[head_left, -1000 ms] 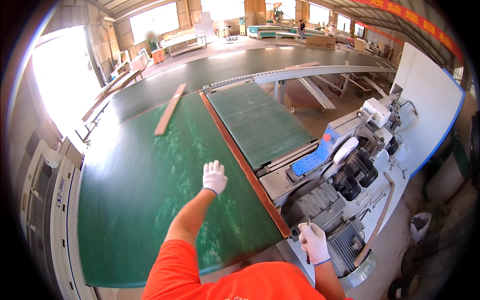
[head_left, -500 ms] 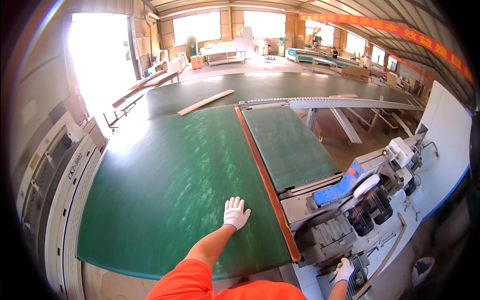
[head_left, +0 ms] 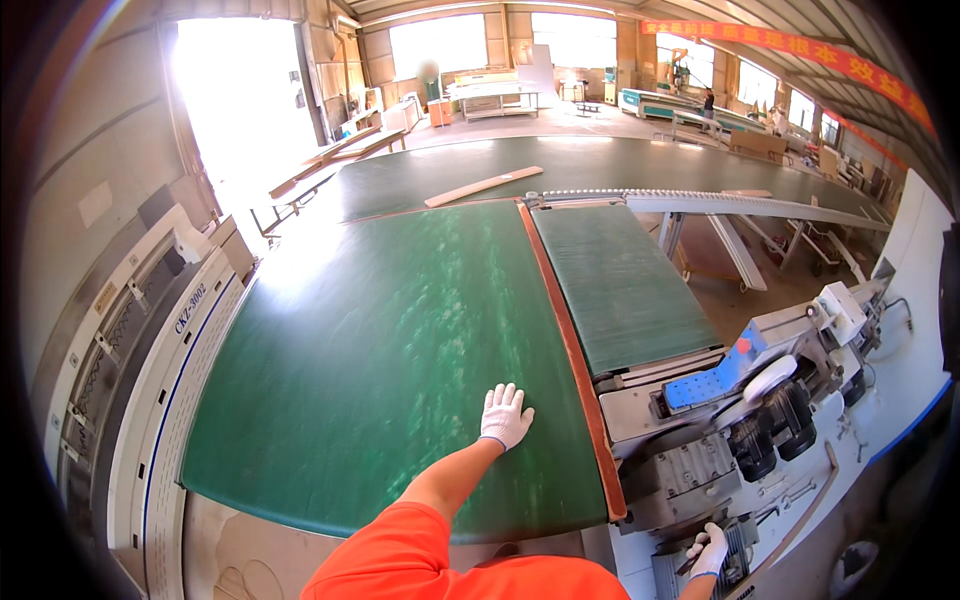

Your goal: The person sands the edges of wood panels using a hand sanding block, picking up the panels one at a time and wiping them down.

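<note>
My two hands are well apart. My left hand (head_left: pixel 508 415), in a white glove, is flat with its fingers spread, and it looks like it rests on the wide green belt (head_left: pixel 330 380). That belt is right in front of me. My right hand (head_left: pixel 710 550) is low down by the ribbed motor (head_left: pixel 740 560). Its fingers are bent, and a small dark thing (head_left: pixel 688 566) is next to them. I cannot tell if I grip it.

A long flat board (head_left: pixel 485 187) lies at the far end of the belt, out of my reach.

If the belt runs, it could pull my left hand along, because my palm is down on it. My fingers could get pinched at the red-brown strip (head_left: pixel 570 360) just beside it. My right glove could snag on the motor, since it is so close. If I bump the wooden strip (head_left: pixel 806 515) or the wrenches (head_left: pixel 798 493) near there, they could slide off and fall.
</note>
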{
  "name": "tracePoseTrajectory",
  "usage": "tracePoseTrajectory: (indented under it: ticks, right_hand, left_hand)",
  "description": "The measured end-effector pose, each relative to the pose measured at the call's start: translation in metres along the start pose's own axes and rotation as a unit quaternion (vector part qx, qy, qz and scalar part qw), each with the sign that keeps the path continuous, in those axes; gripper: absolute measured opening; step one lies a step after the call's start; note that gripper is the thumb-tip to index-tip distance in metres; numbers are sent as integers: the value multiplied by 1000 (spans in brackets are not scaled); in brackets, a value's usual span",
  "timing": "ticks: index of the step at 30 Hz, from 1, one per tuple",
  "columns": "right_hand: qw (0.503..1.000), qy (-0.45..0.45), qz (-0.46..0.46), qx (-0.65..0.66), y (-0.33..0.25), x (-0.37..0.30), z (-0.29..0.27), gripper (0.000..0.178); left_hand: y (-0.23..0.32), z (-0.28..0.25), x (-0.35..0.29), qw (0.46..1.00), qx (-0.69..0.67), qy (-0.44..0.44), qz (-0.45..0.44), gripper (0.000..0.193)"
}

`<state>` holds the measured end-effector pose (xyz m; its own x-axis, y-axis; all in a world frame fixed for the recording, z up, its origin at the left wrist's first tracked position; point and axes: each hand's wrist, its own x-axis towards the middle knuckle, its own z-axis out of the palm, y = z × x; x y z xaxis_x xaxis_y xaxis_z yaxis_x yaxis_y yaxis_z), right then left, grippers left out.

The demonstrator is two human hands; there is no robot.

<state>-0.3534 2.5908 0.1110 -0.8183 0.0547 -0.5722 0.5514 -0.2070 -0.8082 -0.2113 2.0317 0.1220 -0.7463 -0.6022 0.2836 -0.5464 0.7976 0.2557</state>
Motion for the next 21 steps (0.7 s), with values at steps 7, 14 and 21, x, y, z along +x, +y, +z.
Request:
tracePoseTrajectory:
  ticks: [7,14,21]
  right_hand:
    - [1000,5,29,-5,-2,-2,6,19]
    - [999,-16,25,20,-2,-3,-18,18]
    - [1000,-16,2,9,-9,-15,10,19]
  left_hand:
    - [-8,6,-2,1000,7,14,-2,60]
    - [26,-16,21,998,-39,6,52,45]
    - [-17,9,11,999,-15,41,8,53]
